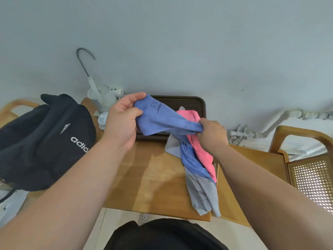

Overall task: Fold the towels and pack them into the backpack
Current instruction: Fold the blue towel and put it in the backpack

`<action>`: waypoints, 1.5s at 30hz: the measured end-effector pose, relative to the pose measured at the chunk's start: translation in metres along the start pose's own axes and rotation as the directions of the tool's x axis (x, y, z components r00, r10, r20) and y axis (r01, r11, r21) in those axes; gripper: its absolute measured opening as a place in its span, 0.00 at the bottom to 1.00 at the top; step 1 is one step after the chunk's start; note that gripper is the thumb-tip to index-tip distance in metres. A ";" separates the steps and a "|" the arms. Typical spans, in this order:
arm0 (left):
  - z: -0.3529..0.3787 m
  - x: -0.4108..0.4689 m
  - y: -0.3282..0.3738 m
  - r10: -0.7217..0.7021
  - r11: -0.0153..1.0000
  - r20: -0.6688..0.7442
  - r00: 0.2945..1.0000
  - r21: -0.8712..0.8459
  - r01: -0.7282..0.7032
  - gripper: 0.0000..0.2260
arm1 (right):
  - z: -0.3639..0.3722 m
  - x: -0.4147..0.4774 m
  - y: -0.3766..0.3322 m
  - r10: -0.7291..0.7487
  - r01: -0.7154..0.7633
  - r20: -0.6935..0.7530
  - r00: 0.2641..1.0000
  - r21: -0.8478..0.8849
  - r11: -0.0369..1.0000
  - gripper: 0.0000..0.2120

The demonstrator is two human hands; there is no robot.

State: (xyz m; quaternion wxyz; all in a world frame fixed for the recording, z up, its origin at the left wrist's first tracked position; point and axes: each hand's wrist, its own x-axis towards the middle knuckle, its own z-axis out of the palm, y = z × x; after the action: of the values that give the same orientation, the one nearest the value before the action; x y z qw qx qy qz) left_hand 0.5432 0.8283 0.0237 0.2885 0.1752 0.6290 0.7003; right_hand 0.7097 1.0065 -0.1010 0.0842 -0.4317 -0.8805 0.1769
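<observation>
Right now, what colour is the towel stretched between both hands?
A blue towel, dark pen marks near the left hand; head view shows it.

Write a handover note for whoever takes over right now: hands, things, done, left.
Left hand pinches a corner of the blue towel above the table.
Right hand grips that towel's bunched middle; pink towel and grey towel hang tangled with it below.
Backpack sits at the table's left; cannot tell if open.
Done: nothing folded or packed in view.
Left: separate, fold all three, pack them.
</observation>
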 end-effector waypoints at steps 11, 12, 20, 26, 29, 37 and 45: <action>-0.083 0.024 -0.019 -0.166 0.934 -0.206 0.964 0.282 0.221 0.04 | -0.058 -0.027 -0.106 -0.148 0.212 -0.263 0.953 0.239 0.948 0.09; -0.090 0.023 -0.021 -0.154 0.911 -0.146 0.977 0.361 0.198 0.11 | -0.060 -0.029 -0.120 -0.161 0.218 -0.246 0.956 0.226 0.949 0.10; -0.114 0.005 -0.031 0.117 0.810 0.499 0.859 0.453 -0.373 0.17 | -0.039 -0.054 -0.203 -0.193 0.187 0.002 0.981 0.239 0.953 0.05; -0.139 0.017 -0.025 0.127 0.801 0.435 0.891 0.485 -0.351 0.11 | -0.004 -0.074 -0.192 0.010 -0.018 0.048 0.999 0.173 0.985 0.08; -0.152 0.024 -0.023 0.114 0.827 0.383 0.917 0.474 -0.301 0.10 | 0.016 -0.084 -0.176 0.153 -0.153 0.045 0.987 -0.001 0.988 0.07; -0.198 0.047 -0.038 0.003 0.628 0.404 0.915 0.711 -0.316 0.03 | 0.041 -0.110 -0.143 0.390 -0.387 0.004 0.921 0.142 0.911 0.08; -0.212 0.045 -0.078 -0.151 0.773 0.351 0.924 0.625 -0.111 0.15 | 0.037 -0.114 -0.146 0.295 -0.359 0.219 0.930 0.377 0.854 0.05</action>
State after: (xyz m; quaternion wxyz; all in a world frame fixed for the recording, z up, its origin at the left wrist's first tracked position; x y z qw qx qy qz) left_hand 0.3943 0.6942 -0.0895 0.3370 0.3879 0.7610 0.3961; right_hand 0.6616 0.8252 -0.0788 0.0738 -0.5332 -0.7407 0.4020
